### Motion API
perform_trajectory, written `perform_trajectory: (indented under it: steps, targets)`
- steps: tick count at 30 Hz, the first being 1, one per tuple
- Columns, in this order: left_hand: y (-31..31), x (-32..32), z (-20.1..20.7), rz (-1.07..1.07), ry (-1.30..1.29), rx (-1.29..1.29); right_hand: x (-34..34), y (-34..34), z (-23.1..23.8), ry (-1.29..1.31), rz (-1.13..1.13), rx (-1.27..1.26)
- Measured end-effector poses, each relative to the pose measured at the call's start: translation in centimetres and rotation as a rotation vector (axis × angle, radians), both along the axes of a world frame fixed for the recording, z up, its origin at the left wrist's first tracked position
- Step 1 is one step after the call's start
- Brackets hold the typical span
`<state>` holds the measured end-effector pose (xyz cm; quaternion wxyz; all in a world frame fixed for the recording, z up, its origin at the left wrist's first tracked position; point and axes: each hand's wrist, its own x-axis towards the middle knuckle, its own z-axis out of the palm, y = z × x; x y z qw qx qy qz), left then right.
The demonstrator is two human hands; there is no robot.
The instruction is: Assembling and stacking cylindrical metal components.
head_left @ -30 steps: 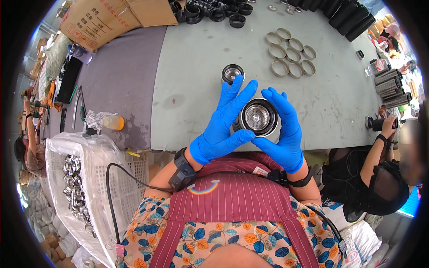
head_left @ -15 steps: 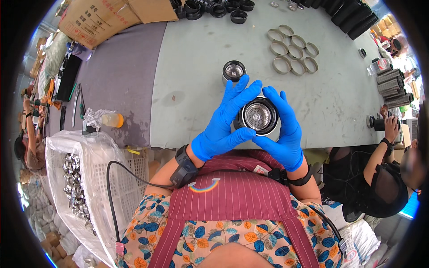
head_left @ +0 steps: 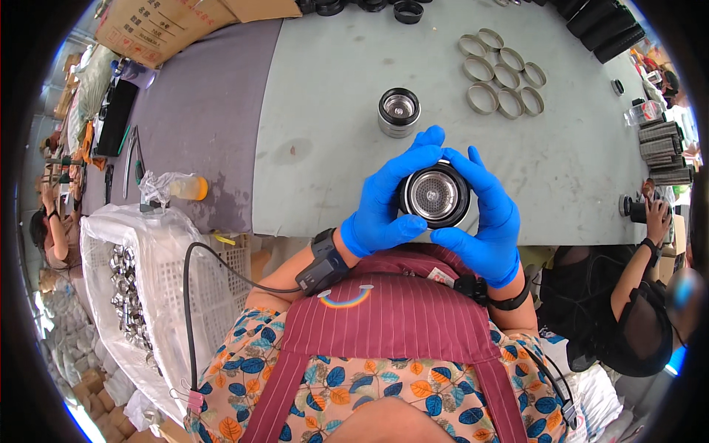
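Note:
Between my two blue-gloved hands is a round steel cup (head_left: 434,196) with a black rim and a perforated metal strainer in its mouth, which faces up. My left hand (head_left: 388,203) curves around the cup's left side, its thumb at the near edge. Around the right side bends my right hand (head_left: 489,218), fingers at the far right of the rim and thumb near the front. The gloves hide most of the cup's wall. A second, similar steel cup (head_left: 399,114) with a black rim and strainer stands upright on the table, just beyond my hands.
Several thin metal rings (head_left: 507,77) lie grouped on the grey table (head_left: 332,170). Black rings (head_left: 408,11) and a cardboard box (head_left: 162,29) sit along the far side. At left are a yellow-capped bottle (head_left: 189,187) and a plastic-lined crate (head_left: 173,255) of metal parts. A co-worker's hand (head_left: 656,214) is at right.
The whole view has shifted a little, so table items appear moved. My hands still surround the cup; the thumbs sit slightly farther apart, and the second cup shows more of its side.

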<state>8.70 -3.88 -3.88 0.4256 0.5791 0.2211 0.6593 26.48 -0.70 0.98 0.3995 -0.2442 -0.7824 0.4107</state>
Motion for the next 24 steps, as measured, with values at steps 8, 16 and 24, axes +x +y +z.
perform_trajectory:
  steps: [8,16,24]
  targets:
    - [0.2,0.3,-0.3,0.016,0.015,0.021,0.0,1.0,-1.4,0.147,0.065,-0.029]
    - [0.1,1.3,-0.5,0.114,-0.003,0.024,-0.7,-0.3,-2.6,0.383,0.101,-0.34]
    - [0.5,1.1,-0.9,0.121,0.087,0.053,-0.2,0.5,-3.0,0.326,0.138,-0.29]
